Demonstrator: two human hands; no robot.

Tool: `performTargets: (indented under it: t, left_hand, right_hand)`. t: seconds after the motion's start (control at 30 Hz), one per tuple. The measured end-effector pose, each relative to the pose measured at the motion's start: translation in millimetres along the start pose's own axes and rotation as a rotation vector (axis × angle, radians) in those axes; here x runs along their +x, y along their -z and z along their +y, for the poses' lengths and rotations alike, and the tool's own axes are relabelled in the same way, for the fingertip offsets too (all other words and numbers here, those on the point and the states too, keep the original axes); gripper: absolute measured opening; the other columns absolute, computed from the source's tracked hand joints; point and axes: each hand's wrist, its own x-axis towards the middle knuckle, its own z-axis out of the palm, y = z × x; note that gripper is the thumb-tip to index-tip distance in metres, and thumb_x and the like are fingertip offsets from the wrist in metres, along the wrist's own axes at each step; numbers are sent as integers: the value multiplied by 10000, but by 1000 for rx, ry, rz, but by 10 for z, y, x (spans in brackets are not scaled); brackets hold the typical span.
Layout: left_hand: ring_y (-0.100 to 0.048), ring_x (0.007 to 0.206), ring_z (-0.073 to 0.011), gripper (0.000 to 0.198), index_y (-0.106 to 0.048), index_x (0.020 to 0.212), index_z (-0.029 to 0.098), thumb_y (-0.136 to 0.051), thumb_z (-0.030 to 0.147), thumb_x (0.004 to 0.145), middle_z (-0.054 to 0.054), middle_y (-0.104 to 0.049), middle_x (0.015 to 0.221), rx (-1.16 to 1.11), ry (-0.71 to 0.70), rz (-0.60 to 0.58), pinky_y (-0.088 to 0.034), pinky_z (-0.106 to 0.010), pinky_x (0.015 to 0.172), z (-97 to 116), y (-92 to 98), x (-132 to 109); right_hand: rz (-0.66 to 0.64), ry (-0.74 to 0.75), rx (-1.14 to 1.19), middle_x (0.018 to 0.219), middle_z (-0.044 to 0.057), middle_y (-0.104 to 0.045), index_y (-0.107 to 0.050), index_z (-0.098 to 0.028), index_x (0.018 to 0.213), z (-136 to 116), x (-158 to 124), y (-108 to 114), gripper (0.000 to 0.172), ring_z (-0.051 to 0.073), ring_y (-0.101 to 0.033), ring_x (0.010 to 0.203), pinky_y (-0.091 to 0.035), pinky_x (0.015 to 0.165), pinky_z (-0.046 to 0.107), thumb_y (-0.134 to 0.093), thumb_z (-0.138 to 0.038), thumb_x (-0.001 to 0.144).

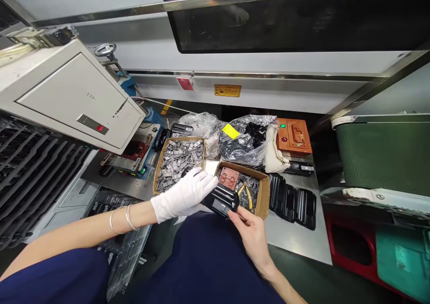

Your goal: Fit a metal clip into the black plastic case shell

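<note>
Black and glossy, a ribbed plastic housing (221,199) sits gripped between both hands above the lap: the white-gloved left hand (183,195) wraps over its near-left end, and the bare right hand (250,232) pinches its lower right edge. Just behind the grip lies a small cardboard box (264,192) with a reddish-brown block (229,177) and yellow-handled pliers (247,194). Right of it, more black ribbed housings (295,203) lie in a row. Beyond the left hand, a cardboard box of grey metal clips (178,160) stands before crumpled clear plastic bags (242,136).
</note>
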Motion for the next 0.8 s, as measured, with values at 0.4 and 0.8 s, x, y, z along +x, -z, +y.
performTargets:
  t: [0.4,0.8]
  left_hand:
    - [-630,935,-319,429,-492,1236,43,-596,99,824,-144,-651,1068,99,60,-147,-513,-492,986,-130,-61,-29]
    - [-646,920,-309,398,-455,1245,88,-587,103,869,-142,-678,1058,120,62,-130,-516,-467,944,-255,-175,131]
  right_hand:
    - [-70,-120,-8,956,94,-772,-761,-195,917,44,254,40,397,334,-722,948,-579,946,454,-776,-571,789]
    - [-147,-142,45,1066,120,-789,-758,-165,1007,135,490,61,440,309,-739,1059,-544,1051,515,-782,-569,833]
